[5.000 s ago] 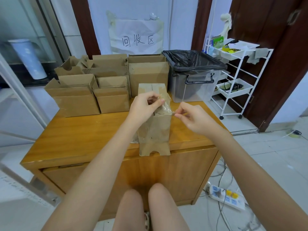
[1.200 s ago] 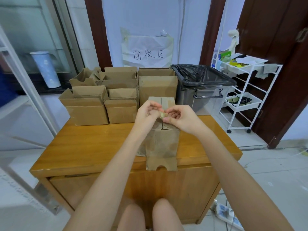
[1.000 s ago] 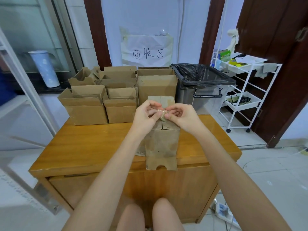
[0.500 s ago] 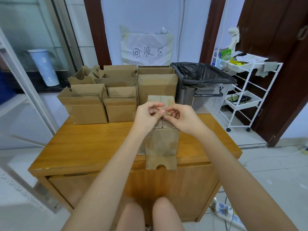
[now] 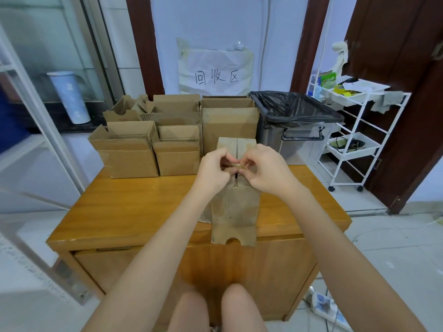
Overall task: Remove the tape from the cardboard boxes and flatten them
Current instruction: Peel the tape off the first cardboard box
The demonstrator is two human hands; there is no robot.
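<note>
Both hands, the left hand (image 5: 214, 170) and the right hand (image 5: 268, 171), have come together since a few seconds ago and now pinch the peeled tape (image 5: 237, 167) into a wad above the flattened box (image 5: 236, 207) on the table (image 5: 134, 212), so throwing it away seems next.

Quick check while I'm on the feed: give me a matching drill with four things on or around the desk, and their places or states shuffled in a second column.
Things:
1. tape strip
2. flattened box
3. bin
4. open boxes

Places or states:
A. lined with a black bag, behind the desk's right end
B. pinched between left hand and right hand
C. stacked at the desk's far left
D. lying flat, overhanging the desk's near edge

Pairs: 1-B, 2-D, 3-A, 4-C
</note>
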